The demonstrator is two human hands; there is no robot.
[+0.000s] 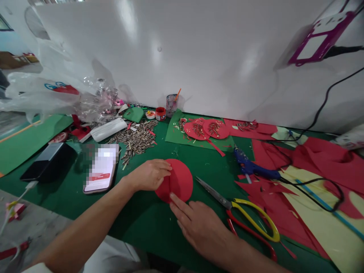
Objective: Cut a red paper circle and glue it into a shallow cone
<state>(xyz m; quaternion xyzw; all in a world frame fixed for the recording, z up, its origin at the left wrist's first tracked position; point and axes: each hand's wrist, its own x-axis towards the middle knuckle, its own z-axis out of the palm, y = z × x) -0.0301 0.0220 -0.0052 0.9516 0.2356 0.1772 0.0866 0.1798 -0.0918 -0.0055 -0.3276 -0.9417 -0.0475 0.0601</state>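
Observation:
A red paper circle [179,182] lies flat on the green table cover [176,159] in front of me. My left hand [149,175] rests palm down on the circle's left edge, fingers pressing it. My right hand [200,223] lies flat just below the circle, its fingertips touching the lower rim. Neither hand grips anything. Scissors [244,212] with yellow and red handles lie to the right of my right hand, blades pointing toward the circle.
A phone [101,168] and a dark power bank [47,163] lie at the left. Sunflower seeds [136,138] are piled behind. A blue glue gun [251,167] with black cable, red paper scraps [318,159] and seed-covered red discs [206,129] fill the right and back.

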